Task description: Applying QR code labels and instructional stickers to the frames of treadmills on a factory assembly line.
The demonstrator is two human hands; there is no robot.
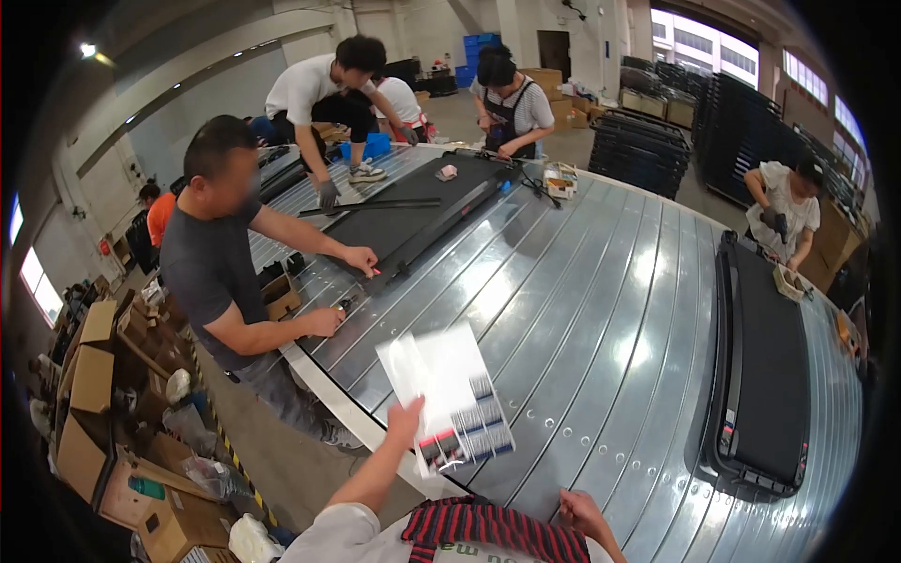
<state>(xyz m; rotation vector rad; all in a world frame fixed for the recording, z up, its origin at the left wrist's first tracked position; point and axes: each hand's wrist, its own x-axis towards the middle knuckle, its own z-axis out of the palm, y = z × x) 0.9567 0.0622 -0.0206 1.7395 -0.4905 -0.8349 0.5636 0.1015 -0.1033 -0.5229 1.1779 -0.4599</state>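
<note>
White sheet is pinched at its left edge by the left hand. Single sheet or stack: can't be told. It's held above the near-left border of the metal-topped table; contact with the top can't be told. Long axis is run away from the wearer, canted slightly left; blank end is pointed at table middle, dark blue and red printed blocks at the near end. Lower left corner is overlapped with the pale table edge. Right hand is curled loosely by the near side; whether anything is gripped can't be told. Open metal is left from the sheet rightward to the right-hand panel. Count: two large black panels, one far left, one right; at least five co-workers are seen.
</note>
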